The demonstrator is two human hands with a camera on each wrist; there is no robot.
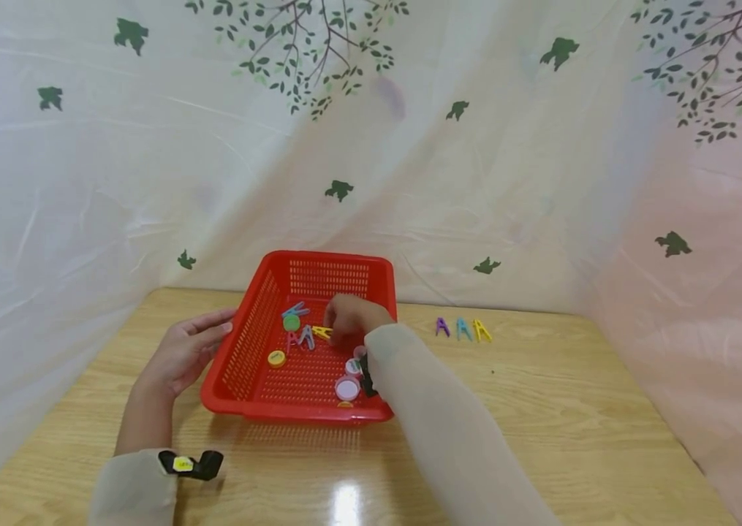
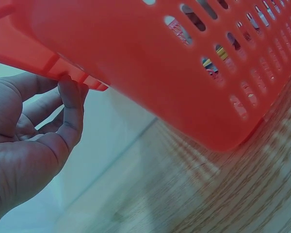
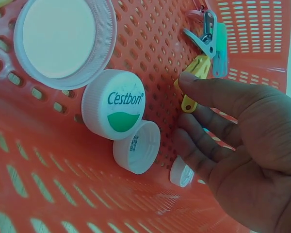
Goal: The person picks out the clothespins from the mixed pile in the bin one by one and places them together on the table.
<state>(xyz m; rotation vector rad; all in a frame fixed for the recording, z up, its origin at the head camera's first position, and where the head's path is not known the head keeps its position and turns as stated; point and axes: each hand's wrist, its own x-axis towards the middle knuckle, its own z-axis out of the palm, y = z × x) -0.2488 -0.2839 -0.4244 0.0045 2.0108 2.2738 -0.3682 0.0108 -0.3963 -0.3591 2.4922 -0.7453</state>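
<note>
Near the surface's far edge, the left hand is gripping the basket; the right hand is pinching a yellow clip, risking a drop if fingers slip.

The basket is solid red with a slotted pattern, and inside you've got a yellow clothespin, a light blue clothespin at far left, a green cap and a pink-and-white cap near right. Tabletop is light woodgrain, with a purple clip, blue clip and yellow clip at right. Backdrop is mostly whitish with a dark green leaf print, btw.
</note>
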